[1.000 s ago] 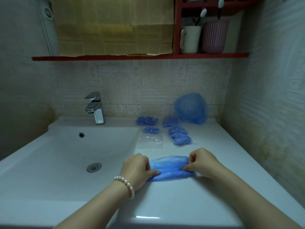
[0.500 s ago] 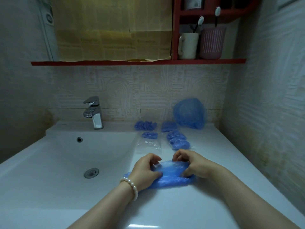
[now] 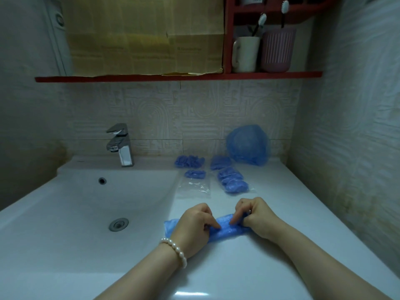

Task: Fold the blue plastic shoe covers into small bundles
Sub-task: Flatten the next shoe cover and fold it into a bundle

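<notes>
A blue plastic shoe cover [image 3: 227,231] lies stretched flat on the white counter [image 3: 281,213] in front of me. My left hand [image 3: 194,226], with a pearl bracelet at the wrist, grips its left part, and a blue end sticks out to the left of that hand. My right hand [image 3: 256,215] pinches the cover's right end with curled fingers. Behind them lie several folded blue bundles [image 3: 232,181] and an unfolded blue cover [image 3: 247,147] against the wall.
A clear plastic bag [image 3: 193,188] lies flat between the bundles and my hands. The sink basin [image 3: 86,208] with drain and chrome tap [image 3: 121,146] is on the left. A red shelf [image 3: 173,77] with two cups and toothbrushes hangs above. A wall closes the right side.
The cover was drawn out long, then bunched up between both hands, and now lies stretched out flat again. Both hands have shifted their hold along it.
</notes>
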A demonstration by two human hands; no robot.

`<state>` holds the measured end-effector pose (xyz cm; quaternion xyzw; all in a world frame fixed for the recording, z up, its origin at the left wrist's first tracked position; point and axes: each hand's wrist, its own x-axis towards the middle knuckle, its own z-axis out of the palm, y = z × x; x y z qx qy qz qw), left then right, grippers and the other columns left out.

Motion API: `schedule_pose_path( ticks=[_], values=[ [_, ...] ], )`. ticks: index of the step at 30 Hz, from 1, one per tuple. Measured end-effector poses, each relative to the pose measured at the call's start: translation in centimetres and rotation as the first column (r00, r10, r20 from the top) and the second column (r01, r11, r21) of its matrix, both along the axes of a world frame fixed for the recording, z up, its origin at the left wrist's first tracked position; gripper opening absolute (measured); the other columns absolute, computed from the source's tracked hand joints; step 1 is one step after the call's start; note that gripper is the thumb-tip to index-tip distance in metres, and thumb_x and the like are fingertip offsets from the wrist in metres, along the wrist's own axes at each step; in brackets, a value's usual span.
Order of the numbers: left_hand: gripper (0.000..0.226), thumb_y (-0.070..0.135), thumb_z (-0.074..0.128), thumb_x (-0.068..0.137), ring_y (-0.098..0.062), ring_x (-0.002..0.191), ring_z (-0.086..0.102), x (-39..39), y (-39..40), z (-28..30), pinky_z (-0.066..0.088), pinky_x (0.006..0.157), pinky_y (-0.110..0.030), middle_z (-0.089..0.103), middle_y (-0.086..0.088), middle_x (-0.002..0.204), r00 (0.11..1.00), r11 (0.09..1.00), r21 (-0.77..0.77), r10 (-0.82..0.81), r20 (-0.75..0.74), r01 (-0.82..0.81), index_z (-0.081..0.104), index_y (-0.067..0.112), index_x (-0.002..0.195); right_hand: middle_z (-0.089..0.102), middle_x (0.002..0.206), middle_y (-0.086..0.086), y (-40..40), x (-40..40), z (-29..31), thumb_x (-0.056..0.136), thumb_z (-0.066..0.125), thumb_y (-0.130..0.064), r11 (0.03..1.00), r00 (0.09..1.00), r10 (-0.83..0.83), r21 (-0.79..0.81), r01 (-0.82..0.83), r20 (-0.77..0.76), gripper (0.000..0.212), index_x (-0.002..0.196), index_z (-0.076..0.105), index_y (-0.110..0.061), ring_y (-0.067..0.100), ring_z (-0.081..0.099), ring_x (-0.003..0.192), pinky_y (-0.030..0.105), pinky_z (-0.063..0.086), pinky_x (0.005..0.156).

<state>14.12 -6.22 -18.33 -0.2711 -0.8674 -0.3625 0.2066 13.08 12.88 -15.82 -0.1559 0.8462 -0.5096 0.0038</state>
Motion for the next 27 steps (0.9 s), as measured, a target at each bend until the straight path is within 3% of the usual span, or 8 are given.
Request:
schedule_pose_path(
  ticks=[4,9,12,15,19,23,25,27],
  values=[
    [0.017,0.011,0.060,0.069,-0.011,0.060,0.054,0.2,-0.7,0.2,0.044,0.057,-0.017,0.055,0.009,0.071,1.000,0.992,-0.128,-0.006,0.004,0.007,0.075,0.018,0.073,0.055,0.072,-0.006,0.6,-0.2,-0.3,0.068,0.053,0.021,0.998,1.000,-0.028,0.061,0.029,-0.013,0.056,0.044,0.068,-0.028,0.010,0.053,0.069,0.017,0.044,0.066],
    [0.032,0.033,0.048,0.082,-0.017,0.076,0.061,1.3,-1.2,1.3,0.035,0.067,-0.015,0.064,0.003,0.091,1.000,0.963,-0.268,0.011,-0.002,-0.011,0.076,0.020,0.087,0.063,0.084,-0.016,1.5,0.5,-0.2,0.080,0.070,-0.011,0.928,0.963,-0.051,0.342,0.144,-0.266,0.035,0.076,0.068,-0.046,0.015,0.055,0.093,0.029,0.043,0.089],
    [0.036,0.037,0.044,0.084,-0.019,0.074,0.061,1.7,-1.3,1.5,0.033,0.065,-0.015,0.063,0.003,0.092,1.000,0.936,-0.353,0.008,-0.015,-0.013,0.075,0.020,0.090,0.064,0.097,-0.014,1.3,1.9,0.8,0.090,0.058,-0.023,0.699,0.856,0.212,0.686,0.204,-0.471,0.024,0.107,0.069,-0.035,0.013,0.051,0.099,0.029,0.026,0.085],
    [0.027,0.027,0.049,0.087,-0.024,0.063,0.060,1.8,-1.4,1.5,0.041,0.059,-0.019,0.061,0.000,0.092,0.998,0.886,-0.463,-0.041,-0.057,0.010,0.074,0.019,0.090,0.063,0.101,-0.010,1.0,3.4,1.9,0.088,0.051,-0.024,0.479,0.806,0.388,0.845,0.237,-0.446,0.026,0.109,0.068,-0.026,0.015,0.049,0.103,0.030,0.019,0.084],
    [0.028,0.021,0.043,0.094,-0.028,0.087,0.056,3.7,-0.9,2.9,0.042,0.078,-0.029,0.050,-0.002,0.114,0.999,0.784,-0.620,-0.016,0.049,0.043,0.066,0.013,0.106,0.067,0.112,-0.001,1.3,3.4,2.0,0.060,0.062,-0.029,0.213,0.782,0.468,0.911,0.352,-0.412,0.037,0.095,0.074,-0.032,0.022,0.063,0.105,0.045,0.045,0.089],
    [0.024,0.022,0.055,0.084,-0.020,0.085,0.059,4.7,-0.7,6.2,0.045,0.082,-0.029,0.066,-0.010,0.096,0.946,0.856,-0.446,-0.134,0.294,0.260,0.072,0.008,0.093,0.068,0.112,0.008,1.8,1.0,3.4,0.066,0.056,-0.027,0.025,0.793,0.521,0.934,0.355,-0.315,0.045,0.106,0.069,-0.041,0.026,0.067,0.097,0.045,0.047,0.085],
    [0.018,0.019,0.062,0.085,-0.013,0.086,0.061,3.5,-1.3,7.3,0.046,0.082,-0.023,0.069,-0.004,0.097,0.974,0.936,-0.311,-0.102,0.204,0.164,0.075,0.010,0.093,0.054,0.133,0.014,1.4,0.0,4.0,0.082,0.058,-0.026,-0.054,0.760,0.591,0.928,0.369,-0.268,0.051,0.130,0.051,-0.043,0.029,0.055,0.118,0.046,0.042,0.097],
    [0.017,0.017,0.064,0.086,-0.013,0.097,0.063,2.0,-1.7,6.9,0.041,0.087,-0.015,0.069,-0.001,0.107,0.997,0.957,-0.282,-0.052,0.058,0.067,0.074,0.012,0.099,0.017,0.155,0.014,1.3,-1.2,4.1,0.100,0.035,-0.025,-0.110,0.813,0.547,0.946,0.305,-0.198,0.053,0.147,0.016,-0.040,0.029,0.021,0.141,0.048,0.012,0.114]
  ],
)
